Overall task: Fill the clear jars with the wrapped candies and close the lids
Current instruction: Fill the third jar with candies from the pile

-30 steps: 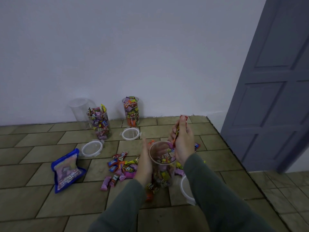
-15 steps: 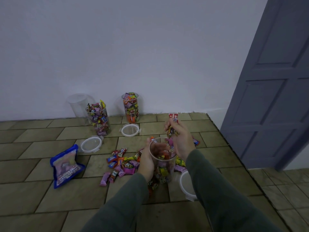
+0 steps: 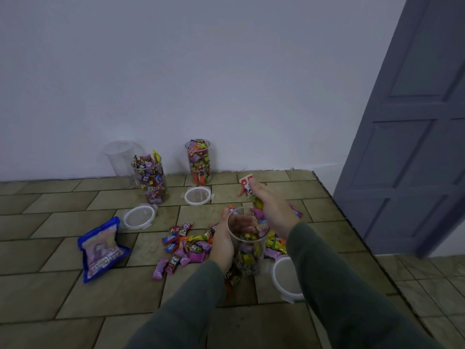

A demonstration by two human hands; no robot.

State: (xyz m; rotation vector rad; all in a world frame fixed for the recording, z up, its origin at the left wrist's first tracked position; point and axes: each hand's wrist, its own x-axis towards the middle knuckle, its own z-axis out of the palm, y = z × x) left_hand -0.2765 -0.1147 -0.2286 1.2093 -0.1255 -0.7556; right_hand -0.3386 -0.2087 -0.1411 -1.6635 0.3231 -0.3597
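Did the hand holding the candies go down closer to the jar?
Yes. The right hand with its candies has dropped from above the jar's rim to just over its mouth.

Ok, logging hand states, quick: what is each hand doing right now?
Left hand: holds the jar.
Right hand: grips a handful of candies over the jar.
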